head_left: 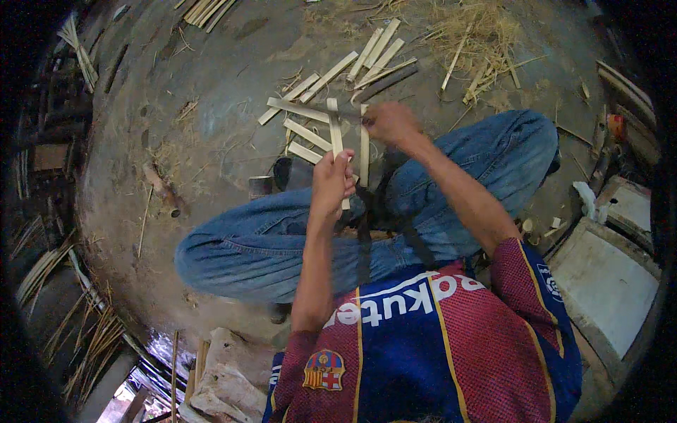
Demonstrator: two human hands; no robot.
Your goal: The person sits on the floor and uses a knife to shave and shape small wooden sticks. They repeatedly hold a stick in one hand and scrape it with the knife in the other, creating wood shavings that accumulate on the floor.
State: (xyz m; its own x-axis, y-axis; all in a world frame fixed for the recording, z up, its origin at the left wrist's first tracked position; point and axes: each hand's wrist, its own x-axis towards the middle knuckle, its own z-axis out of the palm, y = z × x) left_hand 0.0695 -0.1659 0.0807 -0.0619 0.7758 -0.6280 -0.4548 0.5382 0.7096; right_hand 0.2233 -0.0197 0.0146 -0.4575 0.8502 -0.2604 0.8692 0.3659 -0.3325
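Note:
My left hand [331, 180] is closed around the lower part of a flat, pale bamboo strip [335, 123], which points away from me. My right hand [393, 125] is a fist at the right of that strip. From it a thin dark blade, seemingly a knife [349, 113], reaches left to the strip's upper part; its handle is hidden in the fingers. Another bamboo strip [364, 151] lies just below the right hand. Several more cut strips [307, 134] are scattered on the ground at the left of my hands and beyond them.
My crossed legs in blue jeans [247, 247] frame the work spot. A curved dark stick [386, 83] lies beyond my right hand. Fibre shavings [479, 35] heap at the far right. A short brown log piece [162, 189] sits left; a pale-topped block [596, 282] stands right.

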